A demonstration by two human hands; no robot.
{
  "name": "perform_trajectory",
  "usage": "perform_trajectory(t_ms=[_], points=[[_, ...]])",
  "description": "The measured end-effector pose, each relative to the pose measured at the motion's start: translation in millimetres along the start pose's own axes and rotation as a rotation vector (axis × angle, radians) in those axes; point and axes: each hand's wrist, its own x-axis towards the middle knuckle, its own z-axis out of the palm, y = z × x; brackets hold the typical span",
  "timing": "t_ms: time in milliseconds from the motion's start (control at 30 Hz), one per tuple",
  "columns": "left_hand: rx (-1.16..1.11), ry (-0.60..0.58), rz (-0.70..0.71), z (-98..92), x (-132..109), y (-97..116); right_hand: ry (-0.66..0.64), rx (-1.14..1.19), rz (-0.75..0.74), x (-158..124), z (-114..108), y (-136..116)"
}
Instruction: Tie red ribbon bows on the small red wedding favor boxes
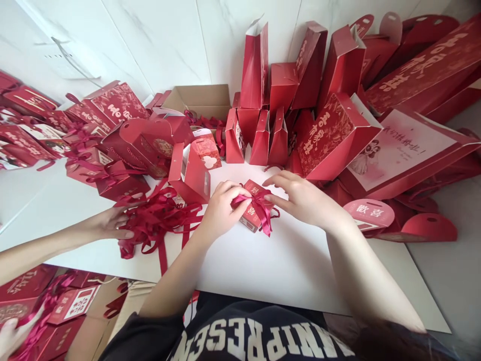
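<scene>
A small red gift box [252, 213] with a dark red ribbon [262, 209] tied around it lies on the white board [293, 265] in front of me. My left hand [221, 208] is closed, pinching the ribbon at the box's left side. My right hand [300, 198] rests against the box's right side, its fingers pinching the ribbon near the bow. Both hands hold the ribbon over the box.
Another person's hand [112, 223] reaches from the left into a heap of loose red ribbons [158, 220]. Several red gift boxes and bags crowd the back and both sides, with an open cardboard carton [199, 100] behind. Flat red handle pieces [370, 213] lie at the right.
</scene>
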Motion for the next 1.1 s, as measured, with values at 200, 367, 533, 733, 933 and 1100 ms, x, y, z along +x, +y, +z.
perform_trajectory(t_ms=[200, 367, 533, 733, 933, 1100], points=[[0.333, 0.276, -0.116, -43.3, -40, 10, -0.149, -0.085, 0.036, -1, -1, 3], [0.734, 0.379, -0.745, -81.1, -83, -23, -0.167, -0.140, 0.061, -3, -6, 2], [0.673, 0.164, -1.028, -82.6, -101, -75, -0.161, -0.146, 0.080, -1, -4, 0], [0.765, 0.009, -0.792, -66.5, -95, -123, -0.162, -0.139, 0.090, 0, -5, -2], [0.937, 0.014, -0.613, -73.7, -89, -140, -0.157, -0.126, 0.086, 1, -4, -3], [0.701, 0.219, -0.656, -94.8, -90, -151, -0.158, -0.145, 0.094, 0, -4, -4]])
